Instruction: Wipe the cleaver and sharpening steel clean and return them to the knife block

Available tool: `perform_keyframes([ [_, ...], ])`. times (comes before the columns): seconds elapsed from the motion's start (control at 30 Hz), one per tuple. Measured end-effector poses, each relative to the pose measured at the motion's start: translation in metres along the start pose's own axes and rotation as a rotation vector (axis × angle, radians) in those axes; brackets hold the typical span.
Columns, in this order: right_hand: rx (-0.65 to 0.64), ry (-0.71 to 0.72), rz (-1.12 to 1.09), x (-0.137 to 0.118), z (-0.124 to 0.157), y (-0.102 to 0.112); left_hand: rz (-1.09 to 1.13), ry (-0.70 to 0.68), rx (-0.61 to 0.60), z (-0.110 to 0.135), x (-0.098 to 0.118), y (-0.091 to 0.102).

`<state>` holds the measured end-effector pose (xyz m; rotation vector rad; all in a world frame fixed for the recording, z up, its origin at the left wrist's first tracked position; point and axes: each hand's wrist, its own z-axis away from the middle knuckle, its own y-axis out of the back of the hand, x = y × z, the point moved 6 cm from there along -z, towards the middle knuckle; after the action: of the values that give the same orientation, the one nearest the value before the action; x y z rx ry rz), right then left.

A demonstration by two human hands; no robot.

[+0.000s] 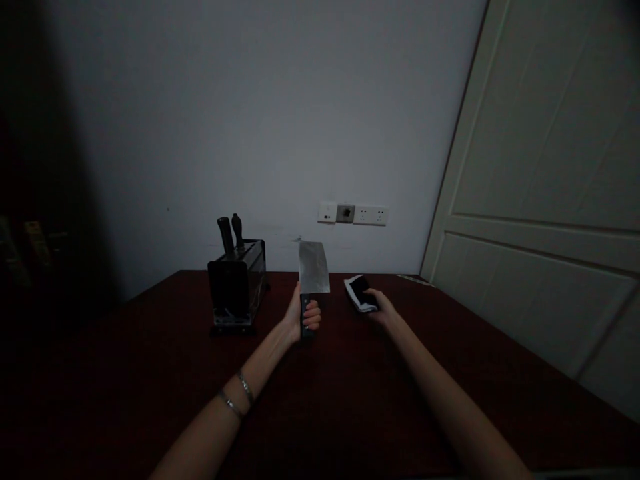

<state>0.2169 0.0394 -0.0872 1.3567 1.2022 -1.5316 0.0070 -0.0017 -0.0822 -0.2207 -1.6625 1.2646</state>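
My left hand (306,315) is wrapped round the dark handle of a cleaver (314,268), whose broad metal blade points upward. To its right, my right hand (381,307) grips a folded black and white cloth (359,293), thumb on top of the dark part. Cloth and blade are apart. Left of the cleaver stands a black knife block (229,290) with two dark handles (231,233) sticking out of its top.
The dark red table (340,400) reaches back to a pale wall (280,120). Low on the wall is a row of sockets (370,215). A panelled white door (540,167) rises along the right side.
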Motion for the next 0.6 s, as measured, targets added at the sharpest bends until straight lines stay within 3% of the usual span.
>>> perform_keyframes([
  [0.17, 0.033, 0.148, 0.051, -0.043, -0.012, -0.005, 0.002, 0.053, -0.025, 0.000, -0.006, -0.002],
  [0.33, 0.061, 0.479, 0.189, -0.099, -0.015, -0.050, -0.013, 0.096, -0.058, 0.000, -0.015, -0.012],
  [0.47, -0.145, 0.734, 0.376, -0.134, -0.003, -0.096, -0.028, 0.122, -0.074, 0.003, -0.021, -0.021],
  [0.6, -0.385, 0.896, 0.618, -0.129, 0.023, -0.121, -0.031, 0.117, -0.075, 0.004, -0.018, -0.021],
])
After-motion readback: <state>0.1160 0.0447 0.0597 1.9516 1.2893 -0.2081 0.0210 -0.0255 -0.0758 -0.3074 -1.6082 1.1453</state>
